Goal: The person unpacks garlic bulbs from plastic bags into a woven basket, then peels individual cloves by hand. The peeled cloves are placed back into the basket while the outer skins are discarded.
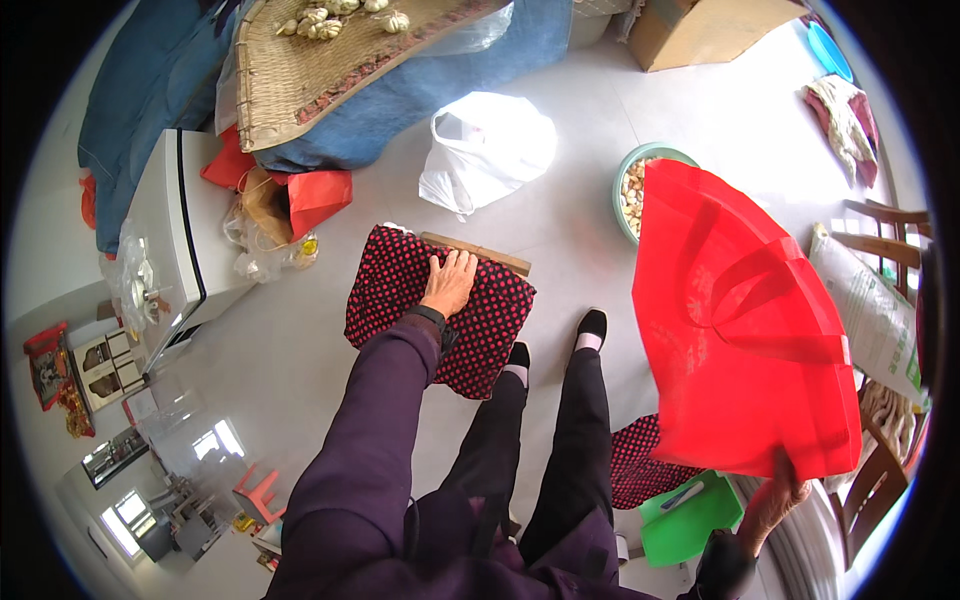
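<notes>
My left hand [450,281] lies flat, palm down, on a black cloth with red dots [390,292], which is draped over something with a strip of wood [480,253] showing at its far edge. At the lower right my right hand [780,491] grips the near edge of a large red fabric bag [742,337] with looped handles. The bag hangs spread out and partly covers a green basin [621,199] of pale, chopped-looking pieces [632,187]. Beyond my left hand a white plastic bag [495,146] sits on the floor.
A woven tray [277,82] with garlic bulbs [326,28] is at the top left. Paper and plastic bags [266,210] lie beside a white refrigerator [169,225]. A cardboard box [682,34], wooden chairs [881,247], a green plastic container [694,525] and another dotted cloth [645,465] are around me.
</notes>
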A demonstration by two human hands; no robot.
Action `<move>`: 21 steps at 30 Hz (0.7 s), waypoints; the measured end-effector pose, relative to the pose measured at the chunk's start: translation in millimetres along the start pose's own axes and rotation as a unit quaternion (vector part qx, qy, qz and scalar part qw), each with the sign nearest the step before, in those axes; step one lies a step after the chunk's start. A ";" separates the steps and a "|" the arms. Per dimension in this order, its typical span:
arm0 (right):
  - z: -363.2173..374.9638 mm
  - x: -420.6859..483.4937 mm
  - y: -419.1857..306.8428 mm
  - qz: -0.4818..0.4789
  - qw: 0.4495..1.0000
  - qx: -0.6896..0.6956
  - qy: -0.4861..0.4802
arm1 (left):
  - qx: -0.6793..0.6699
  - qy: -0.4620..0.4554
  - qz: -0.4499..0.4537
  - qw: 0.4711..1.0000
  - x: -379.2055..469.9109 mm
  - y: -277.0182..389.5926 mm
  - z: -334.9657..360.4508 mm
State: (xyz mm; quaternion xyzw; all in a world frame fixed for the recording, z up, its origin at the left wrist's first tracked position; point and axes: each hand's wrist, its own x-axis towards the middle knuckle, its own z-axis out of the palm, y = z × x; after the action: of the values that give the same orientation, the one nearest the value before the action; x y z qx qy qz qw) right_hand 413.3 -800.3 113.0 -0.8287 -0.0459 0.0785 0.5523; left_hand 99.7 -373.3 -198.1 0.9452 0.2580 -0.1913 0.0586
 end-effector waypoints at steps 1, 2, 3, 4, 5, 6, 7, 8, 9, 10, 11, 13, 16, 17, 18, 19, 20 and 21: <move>6.0 9.5 -0.5 0.003 1.000 -0.005 -0.009 | 0.004 -0.006 -0.004 1.000 0.3 0.2 -0.7; 12.0 20.2 -1.2 -0.012 1.000 -0.009 -0.025 | 0.009 -0.017 -0.012 1.000 1.2 0.8 -1.1; 16.7 30.0 -2.2 -0.026 0.999 -0.014 -0.041 | -0.002 -0.014 -0.015 1.000 1.8 1.8 -1.3; 20.7 39.4 -4.2 -0.040 0.997 -0.018 -0.057 | -0.009 -0.017 -0.022 1.000 2.6 3.0 -1.8; 23.9 48.1 -5.8 -0.046 0.996 -0.020 -0.067 | -0.016 -0.029 -0.032 0.999 3.0 4.2 -2.3; 27.9 57.4 -7.2 -0.053 0.996 -0.021 -0.075 | -0.007 -0.023 -0.040 0.999 3.4 6.4 -2.9; 32.1 67.2 -8.2 -0.051 0.996 -0.017 -0.076 | -0.003 0.001 -0.040 0.999 4.4 7.7 -3.8; 35.0 76.2 -9.0 -0.045 0.996 -0.015 -0.080 | -0.003 0.004 -0.044 0.999 4.1 10.3 -4.4; 38.2 85.9 -9.9 -0.030 0.997 -0.009 -0.077 | -0.005 -0.016 -0.049 0.999 4.1 12.2 -5.5; 41.4 95.1 -10.6 -0.025 0.997 -0.007 -0.076 | -0.008 -0.022 -0.054 0.998 4.9 13.6 -6.7; 44.7 104.1 -11.1 -0.019 0.997 -0.003 -0.078 | 0.002 -0.010 -0.055 0.998 5.1 14.9 -8.1; 51.0 119.0 -11.8 -0.033 0.996 -0.009 -0.082 | 0.012 -0.010 -0.058 0.998 6.3 16.9 -10.1; 64.8 132.6 -12.4 -0.028 0.996 0.004 -0.083 | 0.035 0.022 -0.056 0.998 7.9 18.3 -11.4; 70.2 135.6 -13.7 -0.025 0.996 0.008 -0.082 | 0.033 0.002 -0.061 0.998 8.2 18.6 -11.2; 77.0 139.0 -15.3 -0.028 0.996 0.013 -0.085 | 0.044 0.025 -0.060 0.997 8.8 18.7 -10.8; 83.7 142.1 -17.6 -0.029 0.996 0.028 -0.085 | 0.050 0.017 -0.065 0.997 8.6 19.0 -10.1; 91.4 145.3 -20.7 -0.027 0.996 0.018 -0.083 | 0.052 -0.001 -0.071 0.996 8.5 19.1 -9.4; 99.7 147.8 -24.0 -0.022 0.997 0.020 -0.077 | 0.052 0.014 -0.069 0.996 8.0 19.2 -8.7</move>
State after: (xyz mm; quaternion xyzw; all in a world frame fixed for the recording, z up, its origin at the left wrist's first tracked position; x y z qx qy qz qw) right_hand 540.8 -676.5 85.8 -0.8079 -0.1043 0.1307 0.5652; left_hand 118.7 -384.2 -193.0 0.9297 0.3127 -0.1944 -0.0076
